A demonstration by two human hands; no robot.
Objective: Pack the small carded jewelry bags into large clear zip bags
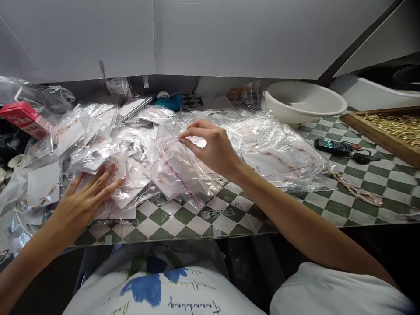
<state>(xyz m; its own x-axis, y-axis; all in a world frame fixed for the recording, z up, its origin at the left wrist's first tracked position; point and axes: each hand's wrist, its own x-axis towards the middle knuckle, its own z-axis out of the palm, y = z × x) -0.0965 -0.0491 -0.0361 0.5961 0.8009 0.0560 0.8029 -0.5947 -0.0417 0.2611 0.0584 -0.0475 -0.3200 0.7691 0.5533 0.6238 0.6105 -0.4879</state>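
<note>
The right hand (pixel 213 146) holds a clear zip bag (pixel 179 175), which has a thin red line along one side and white card inside. The bag stands a little tilted near the front of the heap, and its lower corner lies on the checkered green-and-white table top (pixel 223 223). The fingers of this hand are curved and come close to the thumb, and they seem to pinch the upper edge of the bag. The left hand (pixel 87 201) lies flat on the heap of plastic bags with white cards (pixel 98 151), and its fingers are spread a little and press on the bags without gripping. Between the heap and the front edge of the table, a strip of the checkers is showing. To the right, a larger clear bag (pixel 278 148) touches the heap, and a loose chain (pixel 357 194) lies beyond it. Further away are a white bowl (pixel 305 100), a car key (pixel 331 147) and a wooden tray of small gold pieces (pixel 387 131). A red box (pixel 24 119) sits at the far left.
</note>
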